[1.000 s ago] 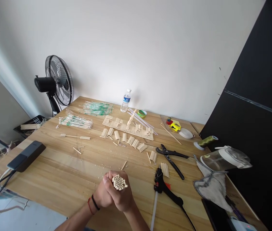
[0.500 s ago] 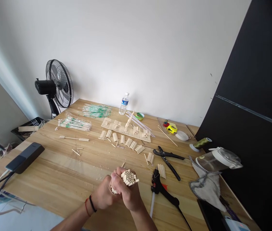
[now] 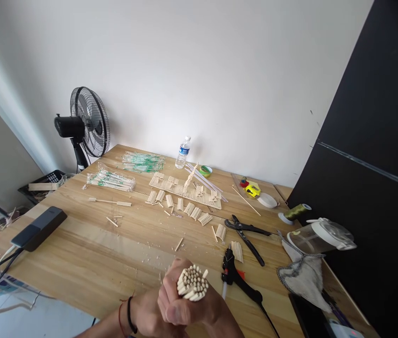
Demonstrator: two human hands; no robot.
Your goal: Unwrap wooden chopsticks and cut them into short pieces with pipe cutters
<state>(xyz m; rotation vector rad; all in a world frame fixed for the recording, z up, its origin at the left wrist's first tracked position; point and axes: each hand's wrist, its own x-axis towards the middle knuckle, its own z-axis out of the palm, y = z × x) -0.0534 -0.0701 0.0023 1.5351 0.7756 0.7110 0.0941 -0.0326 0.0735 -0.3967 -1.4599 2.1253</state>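
A thick bundle of round wooden sticks (image 3: 193, 283) points its cut ends up toward me, near the table's front edge. One stick stands a little proud of the others. My right hand (image 3: 184, 300) is closed around the bundle just below those ends. Lower and to the left, my left hand (image 3: 149, 312), with a black and a red band at its wrist, is pressed against the right one and grips the lower part of the bundle; most of its fingers are hidden. A black glue gun (image 3: 236, 274) with a clear glue stick lies right of my hands.
Black-handled pliers (image 3: 246, 234) lie beyond the glue gun. Small stick panels (image 3: 190, 209) form a row before a long stick base (image 3: 184, 189). Bagged sticks (image 3: 110, 180), a water bottle (image 3: 183, 153), a fan (image 3: 88, 122), a power strip (image 3: 39, 228) and a jar (image 3: 320, 237) stand around.
Both hands have come lower and nearer to me, and the bundle's ends now tilt up toward the camera. A loose stick on the table beyond them shows more fully.
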